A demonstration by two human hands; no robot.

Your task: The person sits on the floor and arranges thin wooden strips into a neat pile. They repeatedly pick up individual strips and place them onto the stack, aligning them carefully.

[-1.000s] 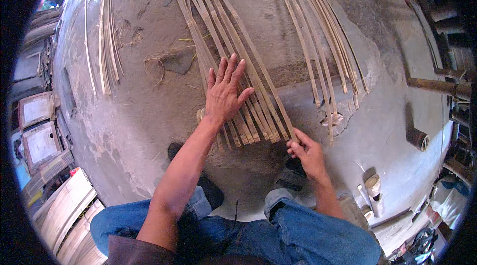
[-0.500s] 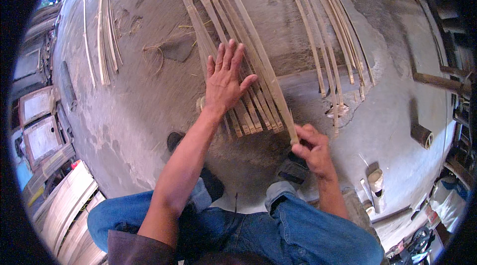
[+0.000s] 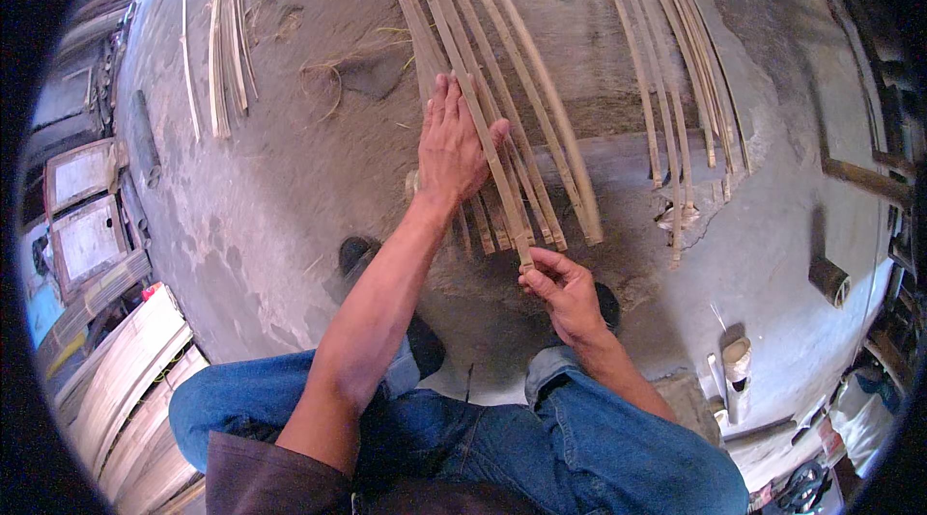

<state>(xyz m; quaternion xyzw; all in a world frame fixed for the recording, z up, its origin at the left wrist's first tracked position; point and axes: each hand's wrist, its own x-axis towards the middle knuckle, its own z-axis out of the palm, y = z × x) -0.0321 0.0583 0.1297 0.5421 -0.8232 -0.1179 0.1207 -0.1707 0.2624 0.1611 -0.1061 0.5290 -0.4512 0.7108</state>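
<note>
Long, thin bamboo strips (image 3: 558,143) fan out on the ground in front of me, their near ends pointing at my feet. My left hand (image 3: 452,153) lies flat on the left part of this bunch, fingers stretched away from me and thumb apart. Between the thumb and fingers of my right hand (image 3: 562,291) is the near end of one strip (image 3: 502,177). That strip is lifted above the others and runs up past the left hand's thumb and fingers. A few strips lie spread apart on the bunch's right side.
More bamboo strips lie to the right (image 3: 666,81) and far left (image 3: 228,52). A short bamboo tube (image 3: 828,281) and a pale cup-like container (image 3: 737,361) stand at the right. Framed panels (image 3: 89,235) and stacked pale slats (image 3: 130,380) line the left side.
My right hand has left the bunch's rightmost strip, which now lies spread to the right, and has pinched another strip further left. My left hand stays flat on the bunch. The view has shifted slightly.
</note>
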